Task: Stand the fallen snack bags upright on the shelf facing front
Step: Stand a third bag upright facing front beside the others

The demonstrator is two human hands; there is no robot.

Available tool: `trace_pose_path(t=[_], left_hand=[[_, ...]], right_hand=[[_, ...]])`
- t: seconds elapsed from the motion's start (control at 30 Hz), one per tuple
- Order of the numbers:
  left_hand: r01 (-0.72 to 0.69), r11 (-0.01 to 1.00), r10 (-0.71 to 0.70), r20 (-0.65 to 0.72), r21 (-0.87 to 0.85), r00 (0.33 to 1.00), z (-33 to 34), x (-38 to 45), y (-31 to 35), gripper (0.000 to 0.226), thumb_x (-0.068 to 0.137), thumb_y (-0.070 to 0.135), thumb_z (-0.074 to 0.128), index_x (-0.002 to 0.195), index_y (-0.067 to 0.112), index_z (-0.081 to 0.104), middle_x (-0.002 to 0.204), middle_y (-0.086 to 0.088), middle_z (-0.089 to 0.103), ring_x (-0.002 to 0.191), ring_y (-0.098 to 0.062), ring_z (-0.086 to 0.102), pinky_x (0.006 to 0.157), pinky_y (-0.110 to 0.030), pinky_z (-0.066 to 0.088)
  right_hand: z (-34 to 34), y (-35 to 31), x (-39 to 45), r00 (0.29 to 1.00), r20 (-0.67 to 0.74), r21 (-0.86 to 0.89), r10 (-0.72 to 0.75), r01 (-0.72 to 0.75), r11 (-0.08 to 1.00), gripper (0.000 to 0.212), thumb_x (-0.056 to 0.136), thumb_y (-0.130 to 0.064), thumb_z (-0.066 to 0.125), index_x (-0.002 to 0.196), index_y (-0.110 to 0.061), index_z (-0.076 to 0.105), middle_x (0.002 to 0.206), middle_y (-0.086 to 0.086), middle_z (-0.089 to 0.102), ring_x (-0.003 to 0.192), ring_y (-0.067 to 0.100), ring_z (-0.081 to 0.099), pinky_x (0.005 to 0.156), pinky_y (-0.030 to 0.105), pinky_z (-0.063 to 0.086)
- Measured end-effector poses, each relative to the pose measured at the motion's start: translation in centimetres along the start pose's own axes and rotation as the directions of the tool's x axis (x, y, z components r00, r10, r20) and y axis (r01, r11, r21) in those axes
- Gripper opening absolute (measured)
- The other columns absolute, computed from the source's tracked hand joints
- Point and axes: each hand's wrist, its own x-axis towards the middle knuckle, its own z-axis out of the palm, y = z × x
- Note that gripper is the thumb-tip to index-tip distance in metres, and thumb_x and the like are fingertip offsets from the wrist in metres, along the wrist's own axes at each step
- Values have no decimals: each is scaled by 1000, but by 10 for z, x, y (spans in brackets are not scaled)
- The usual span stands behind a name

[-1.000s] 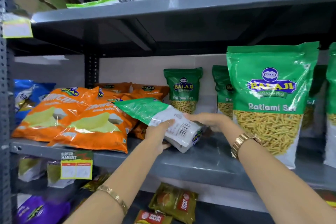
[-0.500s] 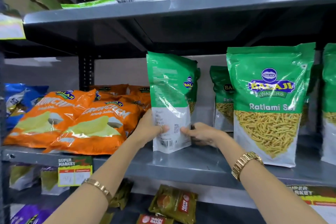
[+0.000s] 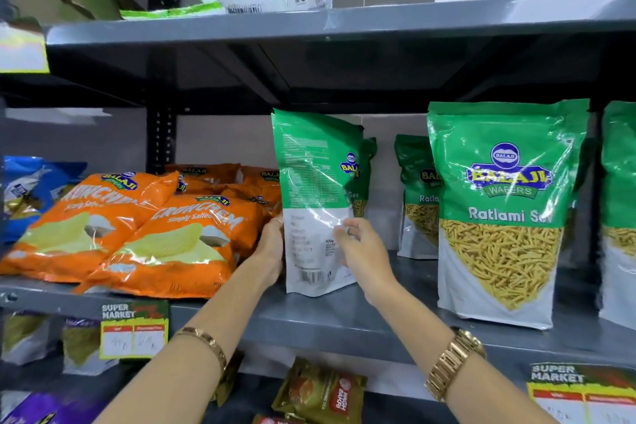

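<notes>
Green snack bag [image 3: 315,203] upright on grey shelf [image 3: 344,317], back outward, both hands gripping

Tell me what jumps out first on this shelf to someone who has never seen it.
The big green Ratlami Sev bag standing front-out at right. At centre, both hands, left hand and right hand, hold a green bag upright, back panel showing. At left, orange chip bags lie slumped.

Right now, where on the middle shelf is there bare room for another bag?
Bare shelf lies between the held green bag and the big front-facing green bag. The left side is crowded with orange chip bags.
</notes>
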Motion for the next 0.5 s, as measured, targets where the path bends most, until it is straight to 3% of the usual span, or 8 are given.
trace_pose_path(t=[0.07,0.17,0.27,0.37,0.43,0.5], left_hand=[[-10,997,12,-29,75,999,1,-5,-4,36,85,39,41,72,23,71,91,-3,73,82,-23,66,74,-33,49],[-52,990,55,-20,135,998,2,-19,-7,28,84,35,45,75,23,69,83,5,72,75,-14,64,63,-27,43],[-218,930,238,-33,296,971,7,-36,-14,18,79,28,49,67,20,60,87,-7,63,84,-23,57,72,-34,39],[-359,855,401,-38,375,915,11,-43,-20,22,66,25,43,67,14,62,73,-7,59,76,-23,55,71,-36,44],[-399,827,473,-109,396,874,11,-36,-16,21,71,23,47,76,15,66,74,3,62,73,-13,55,67,-25,44],[-366,859,441,-153,359,884,8,-17,-9,19,81,22,53,95,15,63,91,4,61,86,-11,54,73,-21,41]], right_hand=[[-1,-4,9,999,-23,-19,31,-31,999,36,90,-39,46,112,-11,54,110,6,58,102,24,55,95,46,47],[-3,-8,27,988,-11,-54,157,-157,986,53,91,-53,33,118,-12,50,105,1,50,101,25,50,84,35,40],[-6,-7,42,970,104,-24,220,-219,975,62,94,-53,22,130,-9,45,129,4,52,125,27,44,104,35,34],[-17,-3,46,938,193,120,287,-313,942,63,92,-58,21,127,-15,50,135,9,52,124,27,47,111,45,32],[-23,-1,45,948,251,156,195,-238,959,58,87,-64,20,122,-28,50,123,0,55,116,19,48,108,40,33],[-21,1,38,959,274,114,70,-105,988,62,79,-68,38,123,-26,49,122,-4,53,113,16,49,102,38,36]])
